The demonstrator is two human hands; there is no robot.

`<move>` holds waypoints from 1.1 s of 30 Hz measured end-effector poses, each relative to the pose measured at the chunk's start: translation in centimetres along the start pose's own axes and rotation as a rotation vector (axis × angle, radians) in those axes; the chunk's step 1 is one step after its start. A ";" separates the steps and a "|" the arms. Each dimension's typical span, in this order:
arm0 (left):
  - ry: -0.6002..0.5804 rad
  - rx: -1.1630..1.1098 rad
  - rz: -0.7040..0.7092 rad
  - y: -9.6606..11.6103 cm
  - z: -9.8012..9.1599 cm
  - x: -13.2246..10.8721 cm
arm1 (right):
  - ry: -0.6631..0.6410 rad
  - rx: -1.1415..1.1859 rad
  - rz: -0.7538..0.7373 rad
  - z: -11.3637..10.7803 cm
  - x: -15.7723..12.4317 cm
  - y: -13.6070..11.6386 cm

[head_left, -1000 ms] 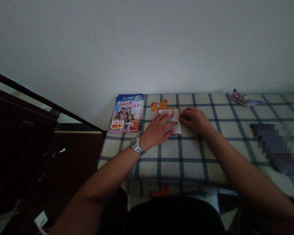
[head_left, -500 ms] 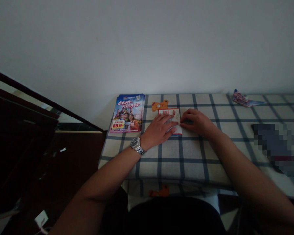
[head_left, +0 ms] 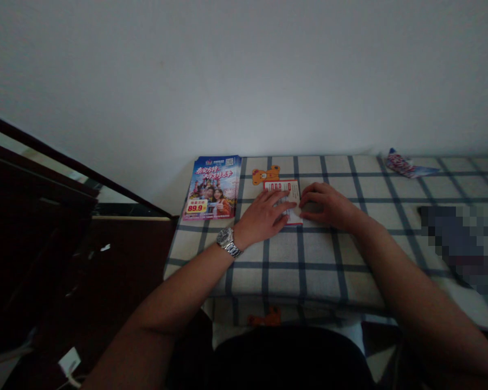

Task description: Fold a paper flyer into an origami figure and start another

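Observation:
A folded leaflet [head_left: 294, 189], white with red edges and print, lies on the checked tablecloth in front of me. My left hand [head_left: 264, 216] rests flat across it with the fingers spread, covering much of its left and middle part. At the leaflet's right edge is my right hand [head_left: 328, 206], its fingers curled and its thumb and fingertips pinched at that edge. Left of my hands lies a stack of colourful flyers [head_left: 211, 187] with the figure 89.9 on the top one.
Near the wall at the back right stands a folded paper piece [head_left: 409, 167] with a pointed end. A dark, pixelated object [head_left: 451, 238] lies at the right. The tablecloth [head_left: 284, 271] has a bear print. Dark floor and furniture are at the left.
Both hands hold nearly the same place on the leaflet. The right fingers have shifted very slightly at its edge; the stack has not moved.

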State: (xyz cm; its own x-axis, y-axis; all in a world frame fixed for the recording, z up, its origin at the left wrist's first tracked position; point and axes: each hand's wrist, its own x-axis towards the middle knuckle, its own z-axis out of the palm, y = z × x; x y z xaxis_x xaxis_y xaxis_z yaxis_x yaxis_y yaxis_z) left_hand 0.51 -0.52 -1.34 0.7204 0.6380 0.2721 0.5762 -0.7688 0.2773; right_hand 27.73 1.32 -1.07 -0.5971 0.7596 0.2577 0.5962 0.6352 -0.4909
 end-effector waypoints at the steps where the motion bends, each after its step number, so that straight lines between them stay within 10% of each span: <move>1: -0.002 0.002 0.002 0.0 0.0 0.0 | -0.002 -0.002 0.001 0.0 0.0 0.0; 33: 0.016 -0.009 0.011 -0.1 0.1 -0.1 | 0.058 -0.075 0.038 0.5 0.4 -0.2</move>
State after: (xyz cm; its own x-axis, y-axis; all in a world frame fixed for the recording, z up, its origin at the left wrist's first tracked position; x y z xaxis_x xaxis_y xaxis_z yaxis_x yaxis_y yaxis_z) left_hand 0.43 -0.48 -1.50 0.7206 0.6299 0.2898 0.5646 -0.7757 0.2820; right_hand 27.16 1.42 -1.30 -0.5428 0.7886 0.2889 0.6576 0.6130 -0.4379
